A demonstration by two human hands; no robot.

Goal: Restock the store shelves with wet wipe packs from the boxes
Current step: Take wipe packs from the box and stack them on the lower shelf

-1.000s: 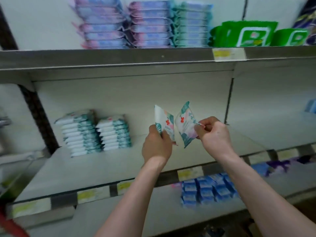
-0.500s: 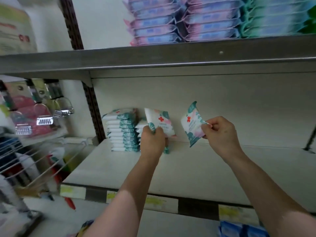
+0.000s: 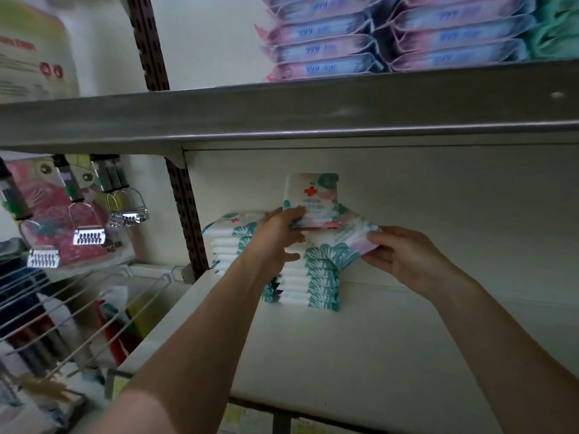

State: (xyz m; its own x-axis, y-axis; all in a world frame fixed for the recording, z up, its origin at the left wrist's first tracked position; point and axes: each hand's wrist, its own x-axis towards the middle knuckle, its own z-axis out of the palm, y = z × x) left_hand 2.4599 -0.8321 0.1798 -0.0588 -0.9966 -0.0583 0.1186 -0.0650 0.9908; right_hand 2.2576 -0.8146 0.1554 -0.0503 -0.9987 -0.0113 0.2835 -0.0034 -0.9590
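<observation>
On the white store shelf (image 3: 360,355), far in against the back panel, stand two piles of white-and-teal wet wipe packs: the left stack (image 3: 230,242) and, just beside it, the right stack (image 3: 316,281). My worry is the right one. It is tall and its packs look soft and slippery, so a pack laid off-centre or pressed down at one end could shove the top layers sideways and spill them onto the shelf. The white, pink and teal wet wipe pack with a red cross (image 3: 313,195), held upright above the stacks by one edge only, could also slip.

The left hand (image 3: 275,236) has its fingers curled round the lower edge of that upright pack. To the right, a second flat floral pack (image 3: 341,242) lies tilted on top of the right stack. The right hand (image 3: 407,258) pinches its right end, thumb above and fingers loosely bent beneath. Whether this pack's weight is fully on the stack, I cannot tell.
</observation>
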